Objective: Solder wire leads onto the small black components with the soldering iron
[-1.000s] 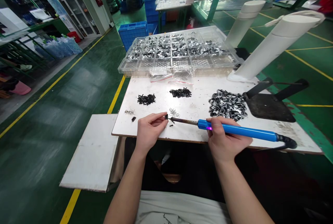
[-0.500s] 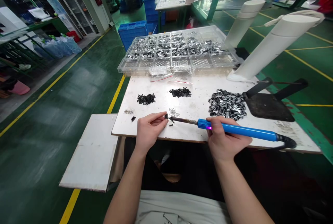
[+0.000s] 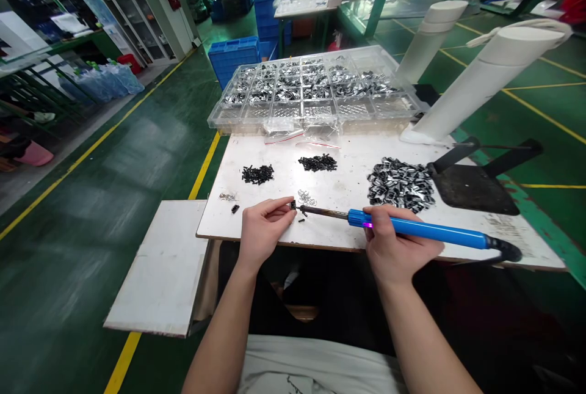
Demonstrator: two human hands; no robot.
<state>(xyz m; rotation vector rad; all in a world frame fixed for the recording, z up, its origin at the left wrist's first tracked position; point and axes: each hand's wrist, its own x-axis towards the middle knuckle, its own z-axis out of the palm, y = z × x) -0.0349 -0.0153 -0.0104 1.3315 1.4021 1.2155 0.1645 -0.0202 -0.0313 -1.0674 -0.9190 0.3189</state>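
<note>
Tiny black part (image 3: 293, 204), too small to make out in detail, pinched between thumb and forefinger of the left hand (image 3: 262, 230), just over the near edge of the white table (image 3: 339, 186). Soldering iron (image 3: 412, 230) tip meets it from the right; right hand (image 3: 394, 246) wraps the blue handle, fingertips hidden underneath.

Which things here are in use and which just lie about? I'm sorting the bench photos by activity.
In use:
left hand pinching a small black part
right hand holding the blue soldering iron, tip at that part

Lying about:
two black part piles
silver part heap
compartment tray
black stand
white tubes
</note>
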